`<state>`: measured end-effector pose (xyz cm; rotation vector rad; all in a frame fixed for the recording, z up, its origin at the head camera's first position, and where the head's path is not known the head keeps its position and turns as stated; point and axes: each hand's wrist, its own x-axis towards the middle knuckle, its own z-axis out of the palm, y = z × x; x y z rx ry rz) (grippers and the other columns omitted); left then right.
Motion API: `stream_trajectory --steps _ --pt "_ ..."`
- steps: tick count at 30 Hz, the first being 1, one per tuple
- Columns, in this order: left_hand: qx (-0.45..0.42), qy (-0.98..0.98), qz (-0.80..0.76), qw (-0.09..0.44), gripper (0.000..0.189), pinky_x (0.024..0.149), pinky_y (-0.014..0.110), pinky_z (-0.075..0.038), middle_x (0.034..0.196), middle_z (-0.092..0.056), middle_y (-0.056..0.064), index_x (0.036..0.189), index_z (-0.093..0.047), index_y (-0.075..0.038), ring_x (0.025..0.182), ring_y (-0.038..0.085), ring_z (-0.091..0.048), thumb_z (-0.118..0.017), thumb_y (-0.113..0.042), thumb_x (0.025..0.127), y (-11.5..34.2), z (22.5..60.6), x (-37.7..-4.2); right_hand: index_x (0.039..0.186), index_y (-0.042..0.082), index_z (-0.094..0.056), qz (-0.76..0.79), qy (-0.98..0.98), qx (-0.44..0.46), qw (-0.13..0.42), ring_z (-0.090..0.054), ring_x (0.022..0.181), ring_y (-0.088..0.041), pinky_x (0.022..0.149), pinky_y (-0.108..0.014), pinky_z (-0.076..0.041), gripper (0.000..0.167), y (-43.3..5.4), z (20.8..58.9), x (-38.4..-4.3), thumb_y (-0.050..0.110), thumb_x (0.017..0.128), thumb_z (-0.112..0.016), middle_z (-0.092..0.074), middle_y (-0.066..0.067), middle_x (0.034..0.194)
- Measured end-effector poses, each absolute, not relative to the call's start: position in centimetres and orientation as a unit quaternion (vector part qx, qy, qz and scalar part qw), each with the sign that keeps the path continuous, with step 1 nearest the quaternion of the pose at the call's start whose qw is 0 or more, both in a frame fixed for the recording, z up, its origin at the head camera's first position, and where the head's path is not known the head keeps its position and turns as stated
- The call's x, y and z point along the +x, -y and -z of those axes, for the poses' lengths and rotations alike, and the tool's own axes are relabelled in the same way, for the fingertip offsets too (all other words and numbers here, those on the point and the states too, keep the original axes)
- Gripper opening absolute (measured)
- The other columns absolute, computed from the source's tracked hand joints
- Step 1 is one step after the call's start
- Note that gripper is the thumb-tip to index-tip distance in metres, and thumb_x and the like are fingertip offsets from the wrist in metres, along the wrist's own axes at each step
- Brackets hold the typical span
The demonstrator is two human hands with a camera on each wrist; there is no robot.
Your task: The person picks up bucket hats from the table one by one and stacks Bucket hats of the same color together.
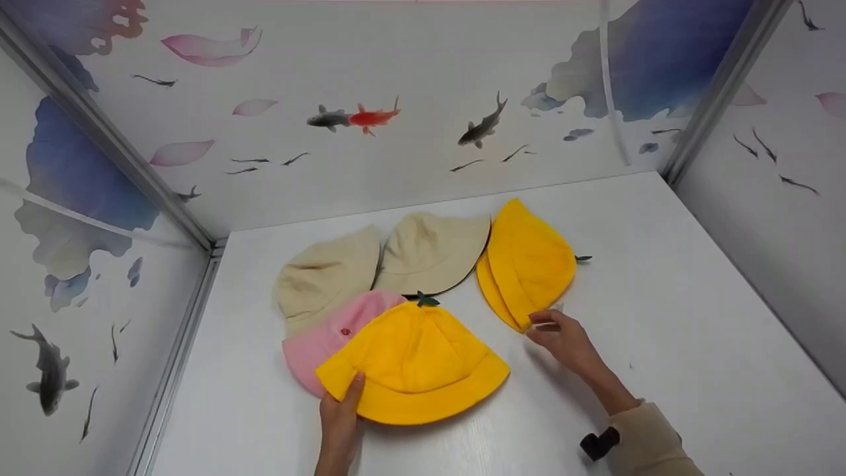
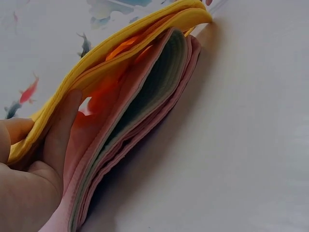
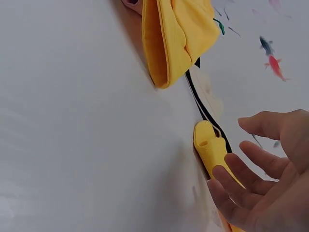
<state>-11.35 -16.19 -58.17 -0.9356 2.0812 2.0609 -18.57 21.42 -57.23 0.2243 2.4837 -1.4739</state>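
My left hand (image 1: pixel 340 416) pinches the left brim of a yellow hat (image 1: pixel 423 350) with a green leaf on top. The left wrist view shows that brim (image 2: pixel 72 82) between thumb and fingers, above the folded layers of a pink hat (image 2: pixel 111 140). In the head view the pink hat (image 1: pixel 314 350) lies partly hidden under the yellow one. My right hand (image 1: pixel 562 337) is at the lower brim corner of a second yellow hat (image 1: pixel 529 264), which lies folded on its side. Its fingers are loosely bent and hold nothing in the right wrist view (image 3: pixel 260 179).
Two beige hats (image 1: pixel 330 271) (image 1: pixel 429 248) lie side by side behind the pink hat, the right one dark-edged and meeting the second yellow hat. The white table (image 1: pixel 694 370) is bounded by panels (image 1: pixel 410 172) printed with fish and petals at the back and sides.
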Motion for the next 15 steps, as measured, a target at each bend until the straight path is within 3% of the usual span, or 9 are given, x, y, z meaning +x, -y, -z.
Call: stream_trajectory --steps 15 --pt "-0.305 -0.680 -0.666 0.034 0.088 0.117 0.048 -0.040 0.148 -0.051 0.014 0.150 -0.039 -0.010 0.125 0.027 -0.054 -0.065 -0.063 0.086 16.31 58.35 -11.53 0.140 0.011 -0.051 0.508 -0.843 0.129 0.123 -0.053 0.129 -0.032 0.107 -0.045 -0.051 0.046 -22.04 57.00 -19.37 0.026 0.098 -0.064 -0.052 -0.015 0.145"
